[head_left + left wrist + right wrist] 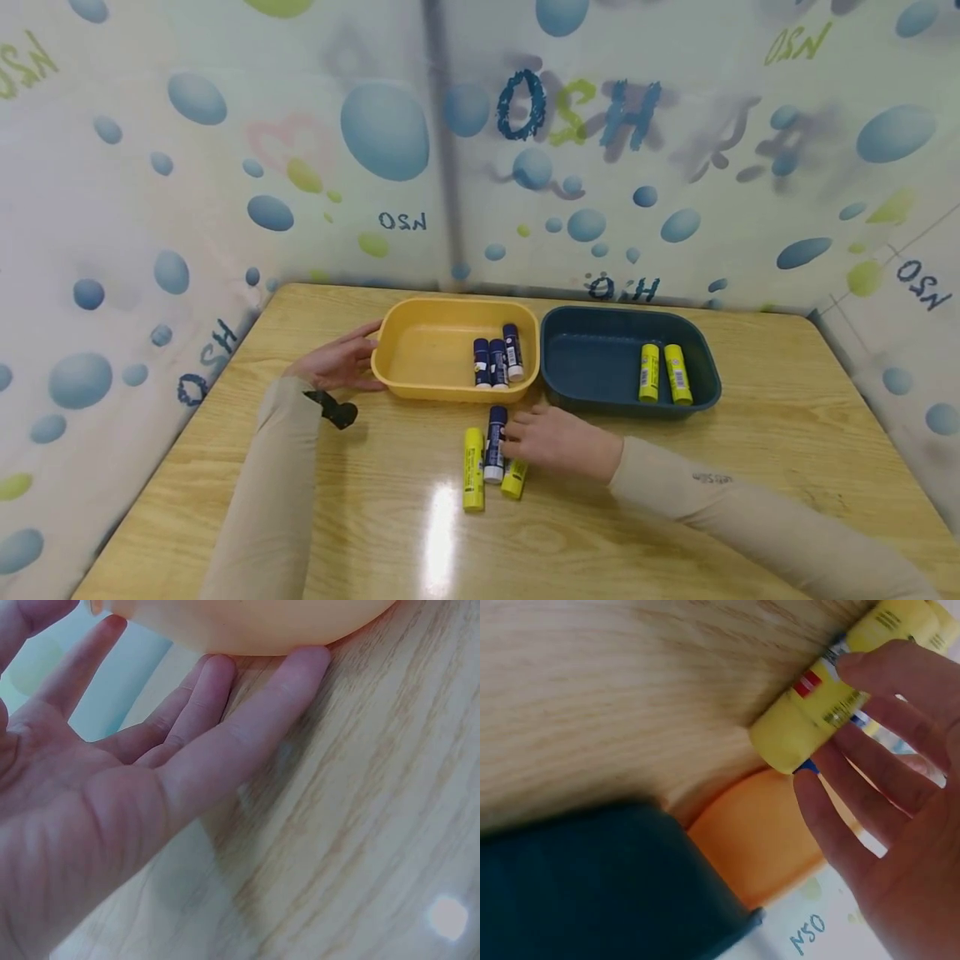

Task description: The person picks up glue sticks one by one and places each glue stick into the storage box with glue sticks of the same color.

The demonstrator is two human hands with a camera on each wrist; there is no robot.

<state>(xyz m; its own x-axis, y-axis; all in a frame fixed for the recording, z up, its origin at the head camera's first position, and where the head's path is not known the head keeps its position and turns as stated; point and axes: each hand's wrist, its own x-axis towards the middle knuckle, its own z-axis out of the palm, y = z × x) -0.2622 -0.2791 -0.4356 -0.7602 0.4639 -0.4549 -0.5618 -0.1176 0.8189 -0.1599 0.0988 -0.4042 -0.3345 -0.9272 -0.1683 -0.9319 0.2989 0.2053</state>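
Yellow cylindrical plastic glue stick (514,482) on light-wood counter (367,500), pinched by R hand (561,442); L hand (342,362), fingers straight, touches orange-yellow plastic tray (438,393). Prob. pick-up step; next needs firm grip, clear lift.

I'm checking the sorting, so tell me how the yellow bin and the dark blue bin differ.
The yellow bin holds three dark blue glue sticks; the dark blue bin holds two yellow glue sticks. The left hand touches the yellow bin but not the dark blue bin. Both are open, round-cornered bins standing side by side on the table.
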